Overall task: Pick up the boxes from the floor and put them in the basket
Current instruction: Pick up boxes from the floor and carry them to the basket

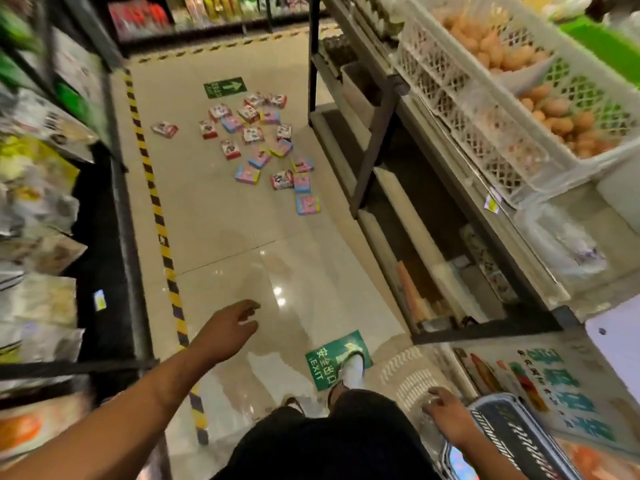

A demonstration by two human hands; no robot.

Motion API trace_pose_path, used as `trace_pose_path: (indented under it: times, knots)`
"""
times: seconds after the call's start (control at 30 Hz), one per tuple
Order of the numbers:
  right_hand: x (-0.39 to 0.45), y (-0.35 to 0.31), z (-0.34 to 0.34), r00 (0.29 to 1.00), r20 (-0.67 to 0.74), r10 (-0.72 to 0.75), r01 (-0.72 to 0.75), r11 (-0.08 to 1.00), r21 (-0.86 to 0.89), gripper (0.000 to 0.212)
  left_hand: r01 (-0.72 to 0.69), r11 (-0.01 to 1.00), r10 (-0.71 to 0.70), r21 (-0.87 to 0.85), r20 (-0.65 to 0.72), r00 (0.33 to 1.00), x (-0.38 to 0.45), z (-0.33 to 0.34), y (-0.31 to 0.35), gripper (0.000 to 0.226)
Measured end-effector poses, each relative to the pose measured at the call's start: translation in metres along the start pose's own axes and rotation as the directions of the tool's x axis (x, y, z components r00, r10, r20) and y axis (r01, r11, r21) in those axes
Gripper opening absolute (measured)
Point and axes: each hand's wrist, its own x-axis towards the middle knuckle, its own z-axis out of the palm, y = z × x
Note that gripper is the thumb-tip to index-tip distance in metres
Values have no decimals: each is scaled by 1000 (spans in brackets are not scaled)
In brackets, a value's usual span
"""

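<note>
Two tall black metal shelving racks flank a glossy beige tiled shop floor [221,216]: the left rack [114,216] is packed with blurred packets, and the right rack [374,140] carries a white plastic lattice crate [485,133] heaped with brown eggs [554,112]. Along the left rack runs a yellow-and-black striped floor tape [152,199]. Well ahead down the aisle, close to the right rack's foot, lies a loose scatter of small flat pink, blue and red-and-white cardboard boxes [263,147], about twenty of them, some touching or overlapping, one red-and-white box [165,129] apart to the left near the tape. At the lower right a white plastic basket with slotted walls [408,375] hangs just beside the person's dark-trousered leg; it is blurred and what it holds cannot be told. Right hand [445,412] sits at the basket's near edge with fingers bent, but whether it grips the basket cannot be told. Left hand [228,327] reaches forward over bare tiles, fingers loosely spread and holding nothing. Nearer, a green exit sticker [327,367] lies under a white shoe [353,367]; another green arrow sticker [225,86] lies beyond the boxes.
</note>
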Motion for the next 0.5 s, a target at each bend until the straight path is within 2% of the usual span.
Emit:
trace_pose_path:
  times: [0.07,0.13,0.27,0.4,0.5]
  knots:
    - [24,-37,-10,1000,19,-12,13,998,-57,40,-33,999,32,-28,-38,999,19,-20,4,43]
    - [50,-81,-20,998,41,-37,41,993,-112,44,-6,998,2,-56,-74,997,37,-39,-1,43]
    - [105,-195,-45,985,82,-153,167,964,-208,42,166,984,-169,-57,-55,984,65,-69,-32,44]
    - [147,-341,-69,929,194,-316,364,878,-311,42,451,880,-459,-150,-20,888,75,-95,-89,37]
    - [167,-461,-87,874,243,-422,481,824,-300,45,581,778,-599,-238,-3,801,79,-113,-107,15]
